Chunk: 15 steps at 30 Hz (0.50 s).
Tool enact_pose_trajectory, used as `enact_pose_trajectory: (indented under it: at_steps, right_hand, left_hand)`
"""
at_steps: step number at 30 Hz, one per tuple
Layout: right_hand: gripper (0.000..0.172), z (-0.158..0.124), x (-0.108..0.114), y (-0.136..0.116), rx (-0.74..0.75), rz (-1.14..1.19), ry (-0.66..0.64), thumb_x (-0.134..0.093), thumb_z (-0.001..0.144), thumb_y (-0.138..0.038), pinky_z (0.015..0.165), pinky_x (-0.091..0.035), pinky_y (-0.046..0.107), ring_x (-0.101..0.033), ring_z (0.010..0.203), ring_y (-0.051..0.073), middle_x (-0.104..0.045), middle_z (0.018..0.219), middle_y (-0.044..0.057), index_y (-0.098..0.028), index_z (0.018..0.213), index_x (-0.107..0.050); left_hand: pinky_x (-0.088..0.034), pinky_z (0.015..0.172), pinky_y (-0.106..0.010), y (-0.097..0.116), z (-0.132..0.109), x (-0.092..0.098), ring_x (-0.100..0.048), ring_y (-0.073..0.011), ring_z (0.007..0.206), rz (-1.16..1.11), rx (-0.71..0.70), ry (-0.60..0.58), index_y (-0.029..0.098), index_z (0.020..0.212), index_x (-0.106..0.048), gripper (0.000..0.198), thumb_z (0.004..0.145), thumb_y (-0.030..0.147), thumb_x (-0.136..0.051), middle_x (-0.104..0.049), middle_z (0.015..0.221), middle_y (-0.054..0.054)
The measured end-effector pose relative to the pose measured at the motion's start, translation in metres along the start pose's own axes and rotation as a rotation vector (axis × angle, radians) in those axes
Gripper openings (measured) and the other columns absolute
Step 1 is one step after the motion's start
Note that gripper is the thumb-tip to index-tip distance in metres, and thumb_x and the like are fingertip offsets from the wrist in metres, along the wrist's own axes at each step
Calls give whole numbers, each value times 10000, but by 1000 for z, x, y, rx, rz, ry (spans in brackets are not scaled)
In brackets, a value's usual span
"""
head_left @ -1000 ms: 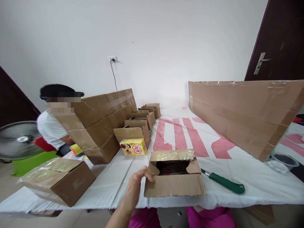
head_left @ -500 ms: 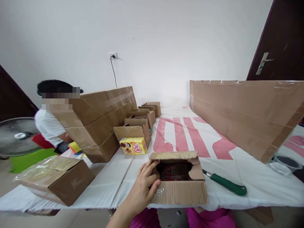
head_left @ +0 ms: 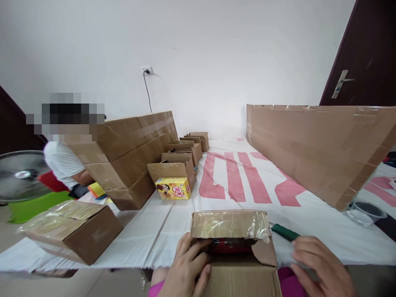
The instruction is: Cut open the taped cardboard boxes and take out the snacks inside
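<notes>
My left hand grips the left side of an opened cardboard box at the table's front edge, its fingertips reaching into the opening. The raised back flap carries shiny tape. Inside lies a dark package with red parts, mostly shadowed. Right of the box, a green-handled knife rests on the cloth. My right hand is over the end of its handle, thumb and fingers apart; the covered part of the handle is hidden.
A closed taped box sits at the left, before stacked cartons. A yellow packet box stands by several opened boxes. A tall cardboard panel and clear bowl are at right. A person sits at far left.
My right hand has come into view at the knife handle. The opened box has been pulled toward me and tilted, with my left hand still on it.
</notes>
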State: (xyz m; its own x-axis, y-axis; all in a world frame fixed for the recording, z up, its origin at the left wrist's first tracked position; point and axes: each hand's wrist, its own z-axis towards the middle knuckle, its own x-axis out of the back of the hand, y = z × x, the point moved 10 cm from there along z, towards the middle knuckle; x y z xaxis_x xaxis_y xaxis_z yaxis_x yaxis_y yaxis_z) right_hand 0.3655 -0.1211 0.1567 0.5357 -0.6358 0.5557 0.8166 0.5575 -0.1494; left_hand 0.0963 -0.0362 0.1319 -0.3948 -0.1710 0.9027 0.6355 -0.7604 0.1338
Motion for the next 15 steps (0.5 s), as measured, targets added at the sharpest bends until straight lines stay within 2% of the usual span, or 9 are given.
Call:
enact_pose_trajectory:
  at_steps: [3, 6, 9, 12, 15]
  right_hand:
    - [221, 48, -18, -51, 215, -4, -76, -601, 847, -225, 823, -539, 348, -638, 956, 229, -706, 948, 67, -224, 1068, -624]
    - [232, 69, -43, -86, 357, -30, -132, -568, 873, -179, 884, -491, 359, -615, 1004, 213, -717, 1026, 44, -212, 1089, -647]
    - [244, 74, -57, -88, 318, 2, -118, -480, 904, -103, 874, -458, 356, -610, 942, 188, -723, 1002, 23, -202, 1010, -676]
    - [274, 71, -61, -83, 302, 21, -116, -446, 910, -80, 858, -450, 351, -603, 920, 183, -721, 995, 29, -192, 999, -680]
    - [247, 70, -61, -81, 300, 14, -124, -482, 899, -90, 852, -461, 349, -604, 930, 184, -720, 1006, 33, -195, 1010, -676]
  left_hand:
    - [-444, 939, -549, 12, -6, -1, -568, -309, 1073, 61, -53, 29, 246, 855, -633, 136, 828, 201, -508, -691, 1105, -74]
    - [-429, 939, -555, 16, -11, -4, -586, -302, 1034, 93, -54, 42, 246, 894, -624, 149, 814, 183, -515, -703, 1081, -64]
    - [-418, 935, -542, 14, -17, -6, -583, -295, 1040, 75, -44, 78, 267, 939, -616, 182, 811, 180, -520, -700, 1070, -48]
    - [-413, 945, -508, 11, -21, -6, -588, -278, 1034, 34, -34, 115, 280, 978, -604, 207, 809, 183, -535, -695, 1059, -39]
    - [-416, 968, -474, 5, -22, 0, -603, -263, 1024, -3, -5, 202, 267, 1150, -538, 359, 799, 196, -570, -694, 1062, -47]
